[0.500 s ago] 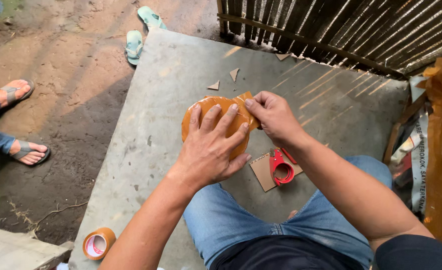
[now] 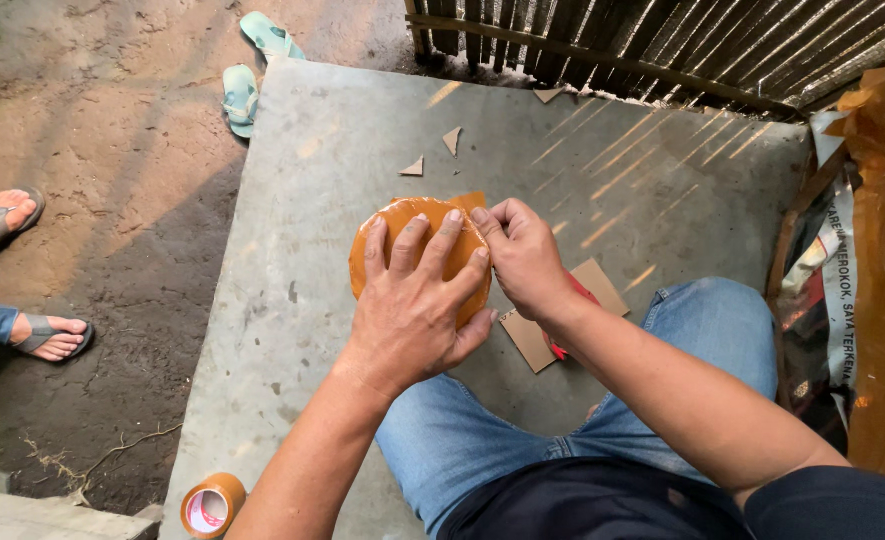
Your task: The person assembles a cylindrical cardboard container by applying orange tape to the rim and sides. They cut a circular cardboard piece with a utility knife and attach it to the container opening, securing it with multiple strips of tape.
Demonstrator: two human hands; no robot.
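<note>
Your left hand (image 2: 414, 300) lay flat on top of the round tape-wrapped disc (image 2: 412, 222), its fingers (image 2: 444, 240) spread and pressing down rather than curled around it. The orange-brown disc sat on the grey concrete slab (image 2: 292, 300) in front of your knee, near the slab's middle. Your right hand (image 2: 524, 255) was clenched at the disc's right edge, its fingertips pinching a loose flap of brown tape (image 2: 468, 201) that stuck out at the rim. Just beside your right wrist lay a flat piece of cardboard (image 2: 534, 340) with a red tape dispenser (image 2: 574, 292) mostly hidden under your forearm. Small cardboard scraps (image 2: 414, 168) were scattered farther up the slab. A roll of brown tape (image 2: 211, 506) stood at the slab's near left corner. On the dirt to the left, another person's sandalled feet (image 2: 50, 336) showed, and a pair of pale green sandals (image 2: 240, 97) lay near the slab's far edge.
</note>
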